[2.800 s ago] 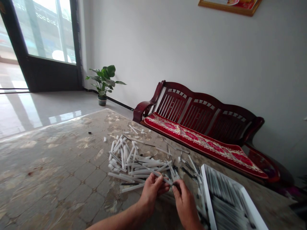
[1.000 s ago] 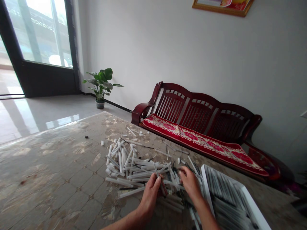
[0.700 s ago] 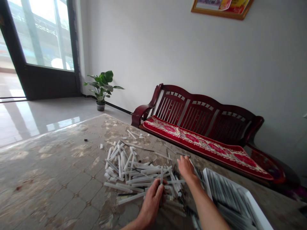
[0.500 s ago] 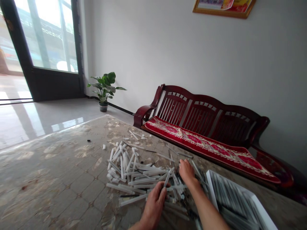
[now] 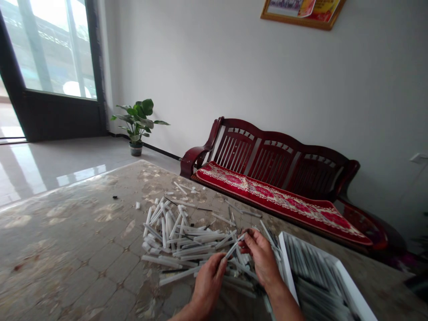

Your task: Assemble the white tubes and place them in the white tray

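Note:
Both hands hold one slim, whitish translucent tube [image 5: 235,248], shaped like a pen barrel, slanted above the heap. My left hand [image 5: 210,275] is closed around its lower end. At the upper end, the fingers of my right hand [image 5: 260,255] pinch it; whether they also hold a small part there I cannot tell. Beneath and left of the hands lies a loose heap of similar white tubes [image 5: 197,243], with a few thin dark rods among them.
Right of my right hand stands a white box [image 5: 355,285] filled with thin dark and clear sticks, blurred. The table [image 5: 83,249] has a patterned clear-topped cover. A small black piece [image 5: 115,197] lies at left. Behind the table is a red wooden bench [image 5: 267,154].
My right hand has come back from the far side of the heap to the tube's upper end. My left hand still holds the tube. The view has turned slightly right.

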{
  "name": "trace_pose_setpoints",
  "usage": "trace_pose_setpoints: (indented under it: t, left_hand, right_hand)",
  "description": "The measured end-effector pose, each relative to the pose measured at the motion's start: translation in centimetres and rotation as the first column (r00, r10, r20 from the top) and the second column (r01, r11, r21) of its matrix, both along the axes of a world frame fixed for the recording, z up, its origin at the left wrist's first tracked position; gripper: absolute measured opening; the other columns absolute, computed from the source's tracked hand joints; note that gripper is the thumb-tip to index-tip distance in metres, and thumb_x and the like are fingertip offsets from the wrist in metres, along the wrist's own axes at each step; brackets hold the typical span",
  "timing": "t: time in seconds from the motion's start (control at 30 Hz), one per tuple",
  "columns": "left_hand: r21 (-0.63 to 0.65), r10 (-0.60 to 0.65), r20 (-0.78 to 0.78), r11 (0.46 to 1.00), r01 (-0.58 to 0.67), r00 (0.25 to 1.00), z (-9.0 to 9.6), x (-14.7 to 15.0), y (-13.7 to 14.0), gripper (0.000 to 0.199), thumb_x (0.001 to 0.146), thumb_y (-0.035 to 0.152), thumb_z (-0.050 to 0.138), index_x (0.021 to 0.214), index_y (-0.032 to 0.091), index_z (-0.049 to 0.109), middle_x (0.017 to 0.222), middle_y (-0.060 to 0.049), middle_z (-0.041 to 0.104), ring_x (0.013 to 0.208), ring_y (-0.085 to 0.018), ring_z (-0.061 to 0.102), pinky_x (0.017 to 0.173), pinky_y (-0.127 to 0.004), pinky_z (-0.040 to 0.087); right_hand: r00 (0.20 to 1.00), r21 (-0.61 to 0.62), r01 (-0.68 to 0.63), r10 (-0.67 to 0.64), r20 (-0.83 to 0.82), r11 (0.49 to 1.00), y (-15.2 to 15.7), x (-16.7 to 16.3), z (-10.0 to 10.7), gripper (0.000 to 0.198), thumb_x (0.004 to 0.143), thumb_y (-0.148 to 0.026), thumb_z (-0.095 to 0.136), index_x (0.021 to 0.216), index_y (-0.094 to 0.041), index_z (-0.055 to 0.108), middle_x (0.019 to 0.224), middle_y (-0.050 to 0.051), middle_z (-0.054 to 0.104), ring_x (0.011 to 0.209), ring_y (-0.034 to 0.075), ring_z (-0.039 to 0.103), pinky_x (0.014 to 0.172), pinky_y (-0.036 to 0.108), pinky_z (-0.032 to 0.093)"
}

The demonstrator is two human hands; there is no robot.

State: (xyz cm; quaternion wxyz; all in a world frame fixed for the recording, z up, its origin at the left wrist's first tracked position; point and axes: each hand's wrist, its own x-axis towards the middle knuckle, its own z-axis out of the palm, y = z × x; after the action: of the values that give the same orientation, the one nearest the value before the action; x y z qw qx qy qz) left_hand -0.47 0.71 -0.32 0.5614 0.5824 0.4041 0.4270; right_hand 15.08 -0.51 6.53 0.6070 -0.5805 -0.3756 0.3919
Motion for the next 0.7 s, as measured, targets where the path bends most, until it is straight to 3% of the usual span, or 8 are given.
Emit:
trace_pose_setpoints:
  t: [0.17, 0.4, 0.53, 0.7]
  left_hand:
    - [0.009, -0.003, 0.005, 1.0, 0.003, 1.0, -0.1, 0.0, 0.0, 0.027, 0.084, 0.044, 0.058, 0.09, 0.025, 0.077, 0.087, -0.004, 0.077, 0.083, -0.025, 0.067, 0.077, -0.029, 0.048]
    - [0.039, -0.02, 0.015, 0.999, 0.019, 1.0, -0.7, 0.2, 0.1, 0.024, 0.085, 0.039, 0.059, 0.092, 0.025, 0.078, 0.09, -0.005, 0.078, 0.086, -0.026, 0.068, 0.08, -0.028, 0.048]
    - [0.057, -0.037, -0.011, 0.998, 0.037, 0.999, -0.7, 0.1, 0.1, 0.024, 0.087, 0.037, 0.058, 0.094, 0.025, 0.077, 0.091, -0.005, 0.078, 0.086, -0.026, 0.069, 0.079, -0.028, 0.048]
    - [0.15, -0.042, -0.063, 0.987, 0.051, 0.997, -0.4, -0.3, -0.1, 0.023, 0.089, 0.035, 0.056, 0.094, 0.027, 0.077, 0.09, -0.005, 0.077, 0.085, -0.025, 0.069, 0.078, -0.028, 0.048]
  right_hand:
    - [1.0, -0.021, -0.014, 0.014, 0.015, 1.0, -0.8, -0.8, 0.6, 0.052, 0.063, -0.061, 0.081, 0.086, -0.017, 0.064, 0.079, 0.005, 0.07, 0.068, 0.018, 0.066, 0.058, 0.027, 0.052]
    - [0.997, -0.006, 0.067, -0.067, 0.031, 0.998, -0.9, -1.2, 0.6, 0.054, 0.06, -0.064, 0.08, 0.085, -0.018, 0.064, 0.075, 0.002, 0.068, 0.065, 0.017, 0.063, 0.057, 0.026, 0.051]
    - [0.999, -0.039, 0.001, 0.001, 0.053, 0.999, -1.1, -1.4, 0.3, 0.051, 0.062, -0.061, 0.079, 0.084, -0.018, 0.064, 0.074, 0.002, 0.069, 0.065, 0.016, 0.064, 0.056, 0.025, 0.051]
    - [0.994, -0.049, 0.063, -0.059, 0.093, 0.997, -1.1, -1.6, -0.2, 0.05, 0.059, -0.06, 0.081, 0.078, -0.017, 0.064, 0.066, 0.001, 0.067, 0.059, 0.015, 0.063, 0.053, 0.024, 0.051]
